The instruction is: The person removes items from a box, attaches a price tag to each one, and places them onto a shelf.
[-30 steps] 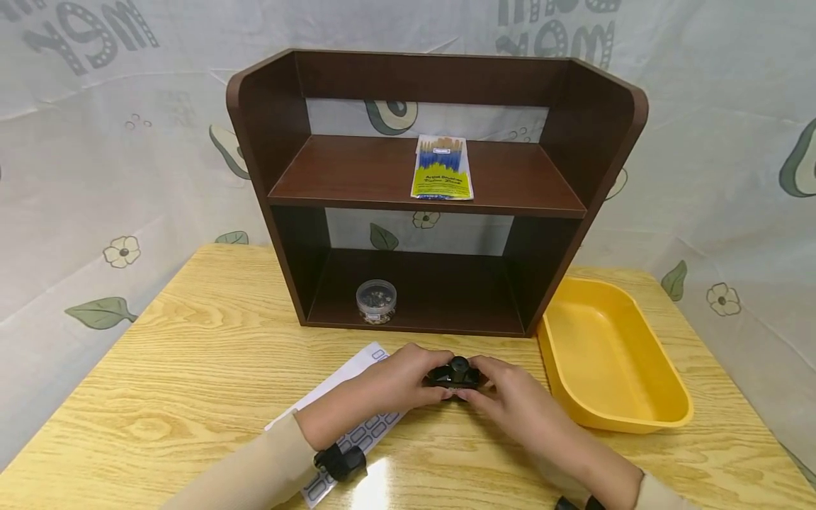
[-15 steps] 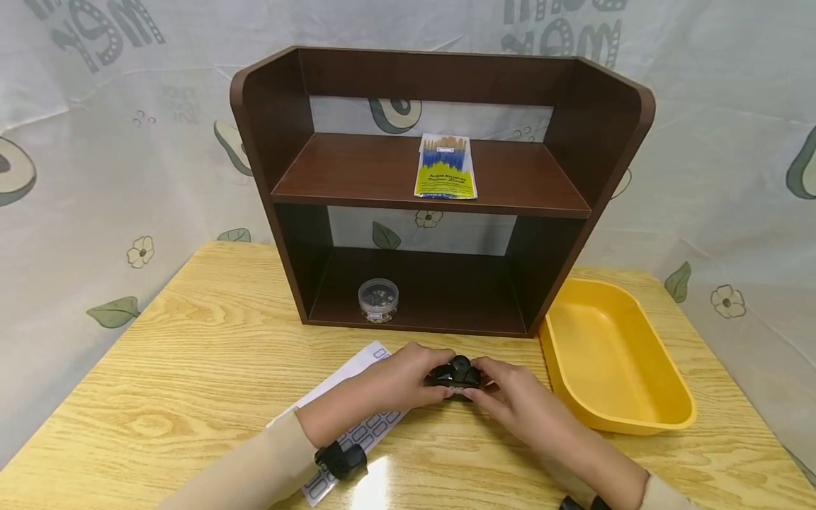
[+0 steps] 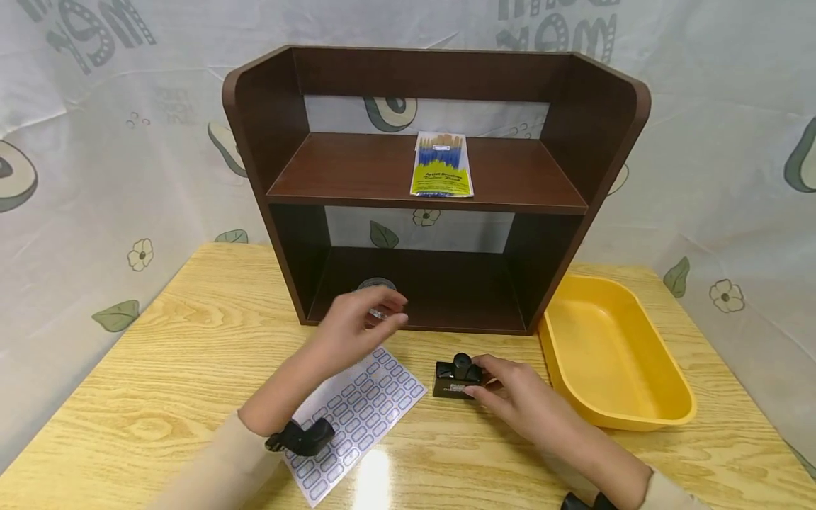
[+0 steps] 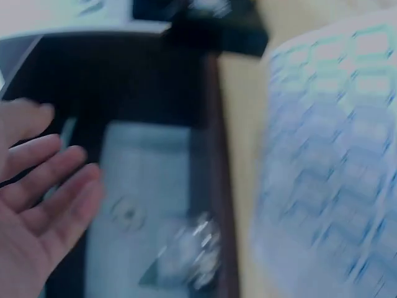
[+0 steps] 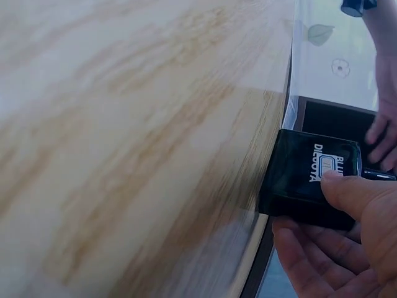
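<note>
A black, square-bodied perfume bottle (image 3: 451,379) with a round black cap stands near the sticker sheet. My right hand (image 3: 523,400) pinches its right side, thumb on the front. In the right wrist view, a small blue-bordered sticker (image 5: 327,164) shows between white letters on the bottle, right by the thumb. My left hand (image 3: 353,329) hangs in the air before the shelf, fingers loosely bent and holding nothing. It partly hides a clear round jar (image 3: 376,282) on the lower shelf. Below it lies the white sheet of blue-bordered stickers (image 3: 370,400). The left wrist view is blurred.
The dark brown two-tier shelf (image 3: 421,326) stands at the back of the wooden table (image 3: 191,333). On its upper board lies a pack of artist brushes (image 3: 441,166). A yellow tray (image 3: 615,354) sits close on the right. Printed cloth (image 3: 95,212) hangs behind.
My left hand has let go of the bottle and moved left and up, uncovering more of the sticker sheet. The right hand keeps its pinch on the bottle, which stays in place.
</note>
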Motion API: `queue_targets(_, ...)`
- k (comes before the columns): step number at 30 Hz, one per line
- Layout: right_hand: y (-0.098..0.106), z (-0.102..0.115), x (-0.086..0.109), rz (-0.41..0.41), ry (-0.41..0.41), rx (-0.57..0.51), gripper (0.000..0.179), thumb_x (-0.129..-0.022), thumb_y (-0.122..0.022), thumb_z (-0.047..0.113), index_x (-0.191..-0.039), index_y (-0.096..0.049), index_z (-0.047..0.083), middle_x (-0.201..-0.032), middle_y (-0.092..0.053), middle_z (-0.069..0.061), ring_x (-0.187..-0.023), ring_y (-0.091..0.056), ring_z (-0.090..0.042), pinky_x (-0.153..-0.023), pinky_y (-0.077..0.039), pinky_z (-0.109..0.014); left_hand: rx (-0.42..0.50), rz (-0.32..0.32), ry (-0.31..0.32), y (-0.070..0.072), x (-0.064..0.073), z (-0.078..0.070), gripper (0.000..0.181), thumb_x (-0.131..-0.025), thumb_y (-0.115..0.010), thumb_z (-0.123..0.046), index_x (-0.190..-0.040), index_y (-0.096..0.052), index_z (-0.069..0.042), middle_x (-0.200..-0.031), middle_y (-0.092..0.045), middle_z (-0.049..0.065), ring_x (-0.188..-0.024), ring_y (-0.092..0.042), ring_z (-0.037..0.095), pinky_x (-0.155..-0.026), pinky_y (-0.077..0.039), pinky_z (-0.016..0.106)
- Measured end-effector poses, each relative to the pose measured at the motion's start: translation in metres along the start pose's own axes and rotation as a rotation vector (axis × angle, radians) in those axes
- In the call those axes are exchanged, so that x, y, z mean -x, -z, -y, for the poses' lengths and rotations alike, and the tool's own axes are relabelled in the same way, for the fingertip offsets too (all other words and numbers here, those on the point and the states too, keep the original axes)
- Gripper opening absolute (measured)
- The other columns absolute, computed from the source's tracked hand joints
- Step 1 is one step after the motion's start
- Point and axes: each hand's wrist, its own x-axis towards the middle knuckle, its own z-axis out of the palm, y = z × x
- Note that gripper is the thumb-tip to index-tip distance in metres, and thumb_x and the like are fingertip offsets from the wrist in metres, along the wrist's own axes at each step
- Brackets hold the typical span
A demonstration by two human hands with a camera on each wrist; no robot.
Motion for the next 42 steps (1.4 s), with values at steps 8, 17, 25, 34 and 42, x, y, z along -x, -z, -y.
queue_targets(8,0.002,0.000,0.000,0.009,-0.012,-0.018,0.039,-0.100,-0.071,0.030,-0.128,-0.067,0.003,-0.117,-0.078,-0.011,-0.096,-0.078,-0.017,-0.079,-0.064,-0.027,-0.027,-0.600,0.003,0.057,0.002,0.014,0.013,-0.096,-0.073,-0.007,-0.105,-0.070,0.002,-0.096,-0.075,0.015,-0.083,-0.064,0.001,-0.072,-0.050,0.009)
queue_targets(17,-0.001,-0.001,-0.003,0.004,-0.011,-0.034,0.030,-0.098,-0.075,0.025,-0.122,-0.068,0.007,-0.114,-0.078,-0.009,-0.097,-0.077,-0.017,-0.079,-0.064,-0.026,-0.021,-0.860,0.172,0.080,0.005,0.048,0.036,-0.094,-0.074,-0.009,-0.119,-0.056,0.009,-0.106,-0.054,-0.015,-0.094,-0.056,0.004,-0.079,-0.049,0.023)
queue_targets(25,0.000,-0.002,-0.002,-0.016,-0.005,-0.018,0.029,-0.096,-0.076,0.022,-0.121,-0.068,0.010,-0.110,-0.079,-0.006,-0.095,-0.078,-0.017,-0.079,-0.064,-0.027,0.016,-0.722,0.235,0.082,0.001,0.059,0.048,-0.098,-0.072,-0.013,-0.143,-0.059,-0.011,-0.131,-0.068,0.014,-0.099,-0.062,0.005,-0.075,-0.050,0.006)
queue_targets(34,0.004,0.000,-0.006,-0.023,-0.017,-0.008,0.027,-0.096,-0.076,0.021,-0.120,-0.068,0.009,-0.107,-0.079,-0.005,-0.093,-0.077,-0.016,-0.078,-0.064,-0.029,0.035,-0.736,0.214,0.083,0.002,0.066,0.041,-0.096,-0.072,-0.007,-0.137,-0.067,-0.012,-0.117,-0.072,0.016,-0.087,-0.063,-0.004,-0.067,-0.053,0.005)
queue_targets(42,0.025,0.002,-0.020,-0.055,-0.031,0.029,0.031,-0.096,-0.076,0.019,-0.121,-0.067,0.002,-0.101,-0.079,-0.005,-0.089,-0.077,-0.016,-0.076,-0.064,-0.031,0.028,-0.738,0.195,0.082,0.001,0.069,0.040,-0.096,-0.071,-0.005,-0.135,-0.066,-0.006,-0.117,-0.073,0.019,-0.090,-0.063,-0.002,-0.067,-0.053,0.005)
